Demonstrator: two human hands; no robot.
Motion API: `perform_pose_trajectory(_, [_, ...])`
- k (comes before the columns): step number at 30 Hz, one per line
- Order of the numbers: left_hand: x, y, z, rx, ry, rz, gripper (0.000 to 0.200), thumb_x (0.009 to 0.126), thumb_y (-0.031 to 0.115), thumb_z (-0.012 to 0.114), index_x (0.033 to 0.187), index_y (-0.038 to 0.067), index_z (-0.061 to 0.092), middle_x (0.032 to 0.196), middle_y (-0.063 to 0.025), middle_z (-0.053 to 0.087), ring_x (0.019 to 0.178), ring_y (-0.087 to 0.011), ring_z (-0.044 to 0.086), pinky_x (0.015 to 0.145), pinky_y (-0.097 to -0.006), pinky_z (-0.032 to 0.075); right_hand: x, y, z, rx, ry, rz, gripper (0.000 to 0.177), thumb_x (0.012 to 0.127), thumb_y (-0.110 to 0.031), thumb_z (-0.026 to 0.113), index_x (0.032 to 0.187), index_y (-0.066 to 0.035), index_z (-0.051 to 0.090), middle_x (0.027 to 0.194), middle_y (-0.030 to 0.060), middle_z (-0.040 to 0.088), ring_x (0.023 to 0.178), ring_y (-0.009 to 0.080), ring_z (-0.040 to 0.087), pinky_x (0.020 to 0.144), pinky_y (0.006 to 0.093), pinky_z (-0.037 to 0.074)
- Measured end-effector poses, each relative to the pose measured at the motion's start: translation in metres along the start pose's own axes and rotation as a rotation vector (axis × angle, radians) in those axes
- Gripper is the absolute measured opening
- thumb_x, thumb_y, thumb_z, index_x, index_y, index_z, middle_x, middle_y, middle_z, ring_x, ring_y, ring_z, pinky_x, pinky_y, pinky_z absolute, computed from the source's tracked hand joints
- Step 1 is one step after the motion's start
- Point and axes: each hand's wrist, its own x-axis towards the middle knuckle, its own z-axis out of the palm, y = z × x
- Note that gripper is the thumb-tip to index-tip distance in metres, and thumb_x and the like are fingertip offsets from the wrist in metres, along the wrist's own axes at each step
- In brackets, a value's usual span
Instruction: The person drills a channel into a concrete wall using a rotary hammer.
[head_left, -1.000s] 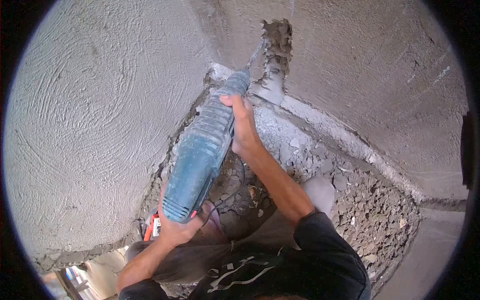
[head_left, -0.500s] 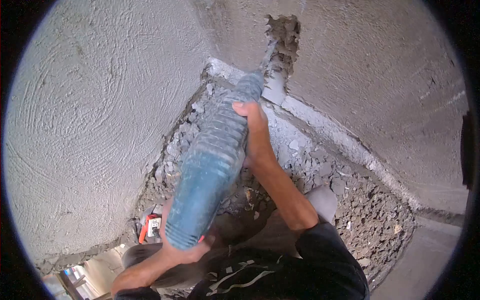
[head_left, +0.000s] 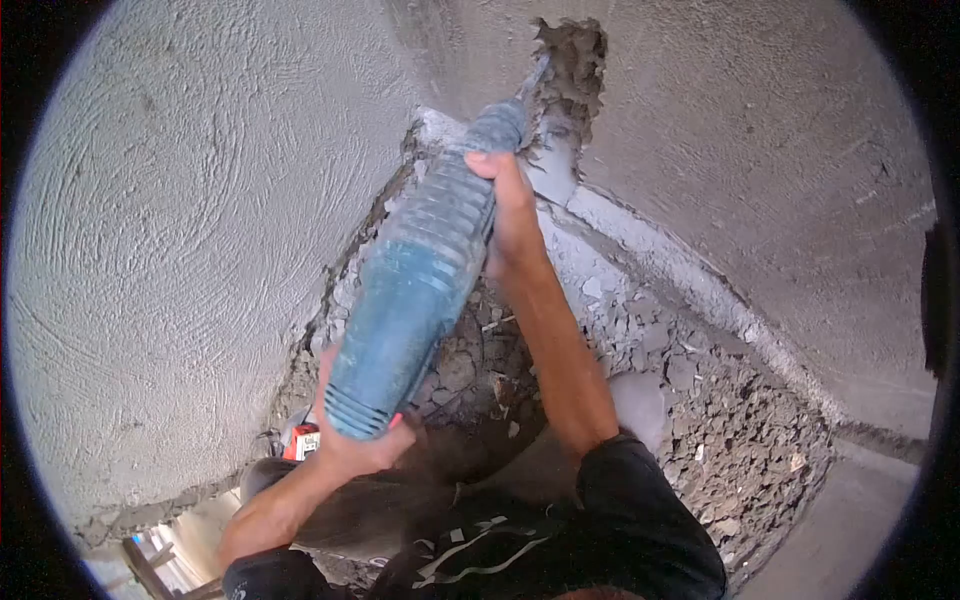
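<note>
A dusty blue-green demolition hammer [head_left: 405, 300] slants up through the middle of the view. My left hand [head_left: 365, 450] is closed around its rear end; the grip itself is mostly hidden by the housing. Farther forward, my right hand [head_left: 510, 205] wraps the ribbed front section from the right side, thumb on top. The chisel bit [head_left: 541, 75] points at the left edge of a rough, broken-out hollow [head_left: 580, 75] in the wall. Whether its tip touches the wall is hard to make out.
Rough plastered walls stand at left [head_left: 190, 230] and right [head_left: 730, 170]. A pale ledge [head_left: 690, 275] runs along the right wall's foot. Broken rubble [head_left: 740, 430] covers the floor. A red-and-white object [head_left: 302, 442] lies at lower left, near my left forearm.
The demolition hammer has moved up and forward along the wall, with both my hands still on it. Less of the chisel bit shows beyond its nose.
</note>
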Motion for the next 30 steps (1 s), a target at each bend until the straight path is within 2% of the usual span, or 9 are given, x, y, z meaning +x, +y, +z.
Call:
perform_pose_trajectory(3, [0.005,0.006,-0.028,0.007,0.033,-0.172,0.075,0.065,0.000,0.068,0.132,-0.005,0.037,0.115,-0.0140,0.062,0.107,-0.0221,0.061,0.094,-0.0325,0.046,0.004,0.002,0.015,0.066,-0.013,0.023,0.045,0.079,-0.027,0.069,0.112,-0.002,0.052,0.099,0.0090,0.057,0.091,0.0205,0.058,0.081,0.0351,0.049])
perform_pose_trajectory(4, [0.008,0.006,-0.034,-0.084,0.080,-0.203,0.071,0.064,0.001,0.070,0.129,-0.004,0.041,0.113,-0.0125,0.063,0.105,-0.0196,0.060,0.093,-0.0310,0.047,0.013,0.008,0.020,0.005,0.009,-0.043,0.034,0.085,-0.030,0.061,0.103,-0.001,0.057,0.092,0.0119,0.064,0.083,0.0234,0.066,0.078,0.0377,0.056])
perform_pose_trajectory(7, [0.025,0.014,-0.057,0.023,0.062,-0.157,0.067,0.063,0.003,0.071,0.126,-0.005,0.047,0.111,-0.0110,0.064,0.104,-0.0180,0.060,0.093,-0.0309,0.047,0.022,0.011,0.030,0.005,-0.001,-0.048,0.034,0.085,-0.030,0.061,0.103,-0.001,0.057,0.093,0.0125,0.065,0.085,0.0244,0.067,0.078,0.0370,0.056])
perform_pose_trajectory(15, [0.073,0.015,-0.121,-0.131,0.139,-0.013,0.060,0.062,0.008,0.072,0.118,-0.005,0.057,0.105,-0.0098,0.066,0.097,-0.0194,0.062,0.089,-0.0335,0.049,0.049,0.015,0.071,-0.027,0.074,-0.069,0.035,0.083,-0.037,0.064,0.100,-0.006,0.059,0.091,0.0071,0.064,0.086,0.0222,0.063,0.083,0.0399,0.052])
perform_pose_trajectory(17, [0.078,0.003,-0.140,-0.230,0.043,-0.290,0.059,0.063,0.010,0.074,0.118,-0.003,0.059,0.104,-0.0107,0.067,0.095,-0.0208,0.062,0.089,-0.0351,0.050,0.054,0.022,0.066,-0.048,0.052,-0.052,0.035,0.083,-0.038,0.065,0.099,-0.008,0.060,0.091,0.0071,0.064,0.088,0.0216,0.062,0.084,0.0397,0.052])
perform_pose_trajectory(18, [0.072,0.008,-0.142,-0.130,0.025,-0.285,0.059,0.063,0.011,0.075,0.118,-0.003,0.059,0.105,-0.0115,0.067,0.095,-0.0215,0.063,0.088,-0.0352,0.050,0.053,0.028,0.063,-0.063,0.083,-0.038,0.034,0.083,-0.038,0.065,0.098,-0.008,0.061,0.091,0.0075,0.064,0.089,0.0214,0.062,0.084,0.0398,0.052])
perform_pose_trajectory(22, [0.030,-0.025,-0.088,0.005,0.077,0.007,0.074,0.063,0.014,0.074,0.131,-0.003,0.051,0.115,-0.0109,0.065,0.104,-0.0191,0.061,0.095,-0.0342,0.047,0.025,0.028,0.050,-0.009,0.050,-0.070,0.033,0.082,-0.033,0.066,0.096,-0.004,0.060,0.090,0.0083,0.063,0.084,0.0211,0.063,0.077,0.0385,0.053])
perform_pose_trajectory(25, [-0.002,-0.009,-0.058,0.006,0.096,-0.120,0.080,0.064,0.011,0.073,0.136,-0.003,0.043,0.119,-0.0127,0.063,0.108,-0.0201,0.060,0.097,-0.0345,0.046,-0.001,0.036,0.030,0.070,0.014,-0.029,0.033,0.081,-0.028,0.067,0.097,-0.001,0.057,0.089,0.0077,0.061,0.081,0.0197,0.063,0.072,0.0357,0.053])
perform_pose_trajectory(30, [-0.025,0.012,-0.035,0.148,0.051,0.043,0.085,0.064,0.007,0.076,0.138,-0.006,0.035,0.120,-0.0159,0.060,0.111,-0.0251,0.059,0.099,-0.0354,0.044,-0.025,0.011,0.034,0.050,-0.026,0.012,0.034,0.082,-0.025,0.066,0.102,-0.001,0.053,0.087,0.0074,0.058,0.076,0.0185,0.061,0.070,0.0332,0.053])
